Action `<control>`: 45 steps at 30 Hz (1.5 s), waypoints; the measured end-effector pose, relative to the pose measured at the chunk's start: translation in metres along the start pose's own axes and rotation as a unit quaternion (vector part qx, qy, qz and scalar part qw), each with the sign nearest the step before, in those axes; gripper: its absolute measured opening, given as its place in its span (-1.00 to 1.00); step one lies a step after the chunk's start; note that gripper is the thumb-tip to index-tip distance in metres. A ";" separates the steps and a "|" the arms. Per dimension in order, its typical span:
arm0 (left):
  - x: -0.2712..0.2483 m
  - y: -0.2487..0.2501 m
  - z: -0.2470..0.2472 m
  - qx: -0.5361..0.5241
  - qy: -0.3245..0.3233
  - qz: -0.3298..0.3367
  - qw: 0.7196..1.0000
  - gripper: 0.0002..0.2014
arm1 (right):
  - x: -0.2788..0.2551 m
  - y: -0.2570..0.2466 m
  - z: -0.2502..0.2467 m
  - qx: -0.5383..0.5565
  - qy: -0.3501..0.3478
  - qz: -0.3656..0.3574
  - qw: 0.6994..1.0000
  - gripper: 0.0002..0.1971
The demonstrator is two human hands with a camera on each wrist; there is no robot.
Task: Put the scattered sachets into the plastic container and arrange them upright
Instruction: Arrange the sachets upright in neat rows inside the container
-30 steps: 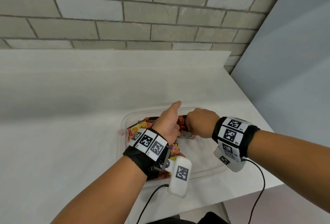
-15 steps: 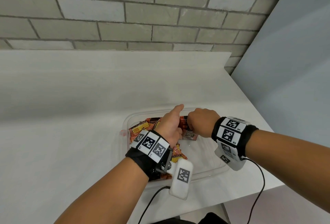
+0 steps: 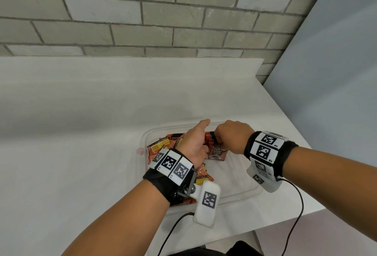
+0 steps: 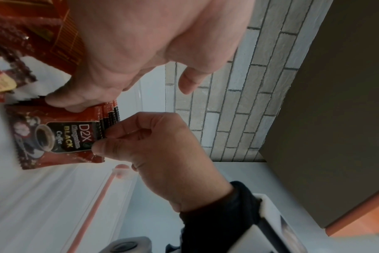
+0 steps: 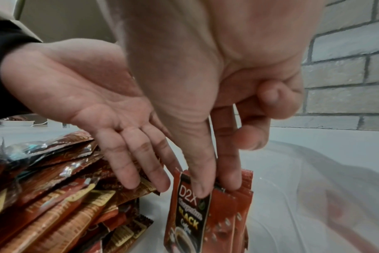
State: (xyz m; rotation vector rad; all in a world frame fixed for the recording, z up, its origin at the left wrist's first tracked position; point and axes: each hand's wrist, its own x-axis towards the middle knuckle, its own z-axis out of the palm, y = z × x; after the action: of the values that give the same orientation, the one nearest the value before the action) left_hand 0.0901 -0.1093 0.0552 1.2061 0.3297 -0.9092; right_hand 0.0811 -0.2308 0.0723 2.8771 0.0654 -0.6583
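A white worktop (image 3: 81, 133) is backed by a grey brick wall (image 3: 142, 10); a pale panel (image 3: 336, 72) is seen rightward.

1 clear plastic container (image 3: 240, 191) on 1 white bench (image 3: 81, 133). 2 hands in it, left (image 3: 194, 145) and right (image 3: 232, 135). Sachets (image 5: 61, 196): too many overlapping, can't count exactly.

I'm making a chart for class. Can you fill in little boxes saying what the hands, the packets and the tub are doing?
right hand: pinches the tops of a few upright coffee packets
left hand: open, fingers flat against the leaning pile of packets
tub: clear plastic, on the white counter
tub's right side: bare
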 end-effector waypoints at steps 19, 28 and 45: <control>-0.039 0.020 -0.042 0.072 -0.037 0.143 0.986 -0.65 | -0.006 0.006 -0.005 0.158 0.040 -0.009 0.987 -0.89; -0.063 0.039 -0.145 0.315 0.156 0.231 0.907 -0.88 | -0.014 -0.030 0.005 0.294 -0.041 -0.039 0.954 -0.42; -0.041 0.012 -0.162 0.292 0.107 0.190 0.931 -0.66 | -0.007 -0.099 -0.010 0.267 -0.062 -0.128 0.953 -0.40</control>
State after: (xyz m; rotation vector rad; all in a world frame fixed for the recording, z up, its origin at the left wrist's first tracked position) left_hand 0.1122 0.0555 0.0317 1.8518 -0.0191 -0.5439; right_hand 0.0704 -0.1321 0.0667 3.3660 0.2886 -1.0443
